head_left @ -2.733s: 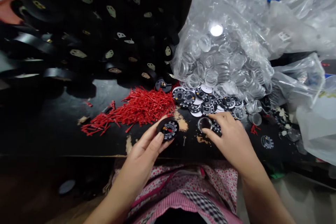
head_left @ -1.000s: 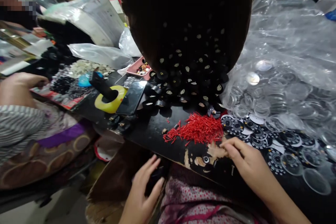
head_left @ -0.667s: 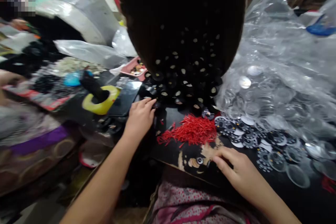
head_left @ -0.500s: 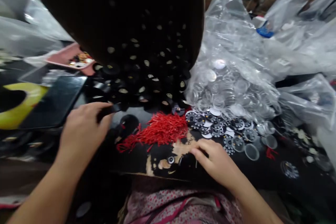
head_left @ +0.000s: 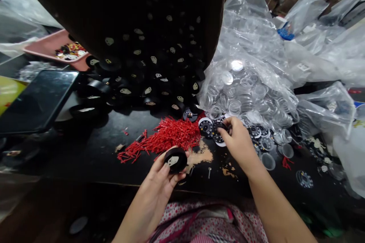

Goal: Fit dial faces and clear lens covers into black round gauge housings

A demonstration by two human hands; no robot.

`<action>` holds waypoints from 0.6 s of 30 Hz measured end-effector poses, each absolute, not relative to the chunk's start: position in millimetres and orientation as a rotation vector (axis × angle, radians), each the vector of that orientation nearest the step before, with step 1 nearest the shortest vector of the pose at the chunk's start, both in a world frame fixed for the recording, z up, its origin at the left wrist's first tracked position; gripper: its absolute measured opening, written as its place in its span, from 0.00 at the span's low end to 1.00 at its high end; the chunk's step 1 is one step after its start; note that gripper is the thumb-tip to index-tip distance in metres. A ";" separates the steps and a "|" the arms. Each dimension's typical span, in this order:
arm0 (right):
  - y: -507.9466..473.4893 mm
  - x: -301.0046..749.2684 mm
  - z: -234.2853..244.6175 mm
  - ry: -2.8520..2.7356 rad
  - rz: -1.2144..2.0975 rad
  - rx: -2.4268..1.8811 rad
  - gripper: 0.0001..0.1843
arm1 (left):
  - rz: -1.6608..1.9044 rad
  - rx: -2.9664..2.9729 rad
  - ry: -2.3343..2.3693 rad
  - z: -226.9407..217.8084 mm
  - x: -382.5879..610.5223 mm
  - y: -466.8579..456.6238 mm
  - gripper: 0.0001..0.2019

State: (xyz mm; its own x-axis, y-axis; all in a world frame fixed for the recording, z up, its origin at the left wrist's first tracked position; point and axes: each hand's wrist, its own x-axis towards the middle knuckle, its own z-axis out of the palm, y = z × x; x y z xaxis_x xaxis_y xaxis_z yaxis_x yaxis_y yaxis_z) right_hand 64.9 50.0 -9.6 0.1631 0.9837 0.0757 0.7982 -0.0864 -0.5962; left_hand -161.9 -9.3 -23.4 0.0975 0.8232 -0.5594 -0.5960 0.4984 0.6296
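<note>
My left hand is closed around a small black round case, tilted so that a pale metal plate shows inside. It is just in front of a heap of thin red plastic pieces. My right hand reaches into a pile of printed black-and-white dial discs. Thumb and forefinger pinch one dark disc at the pile's left side. Behind the pile, many clear round covers spill from a clear plastic bag.
A large dark container leans over the bench, with many black cases spilling from it. At left are a phone and a pink tray of small parts. A small metal pin lies near the front edge.
My left hand has come from the left side to the centre with a black case in it. My right hand has moved from the bench's front up to the dial pile.
</note>
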 end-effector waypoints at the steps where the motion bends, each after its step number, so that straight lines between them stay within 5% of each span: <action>1: 48.3 69.2 -9.0 -1.651 0.529 -1.912 0.08 | 1.070 0.272 1.016 -23.4 -161.5 -9.3 0.19; 6: 43.8 90.9 -2.5 -1.544 0.687 -1.779 0.16 | 1.074 0.290 1.017 -19.8 -161.7 -7.5 0.19; 11: 32.3 78.3 10.5 -1.625 0.487 -1.669 0.12 | 1.106 0.311 0.977 -20.7 -157.5 -2.9 0.18; 18: 14.8 22.1 3.9 -1.519 1.271 -1.537 0.09 | 1.191 0.514 0.822 -20.8 -143.0 1.0 0.15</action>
State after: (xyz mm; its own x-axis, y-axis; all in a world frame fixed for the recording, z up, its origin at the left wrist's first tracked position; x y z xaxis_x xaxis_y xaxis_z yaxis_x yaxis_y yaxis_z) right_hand 22.1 14.8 3.9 -0.1268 0.9712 -0.2016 0.3700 -0.1423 -0.9181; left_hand -143.0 1.0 -20.8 0.1437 0.9479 -0.2842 -0.6022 0.3116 0.7350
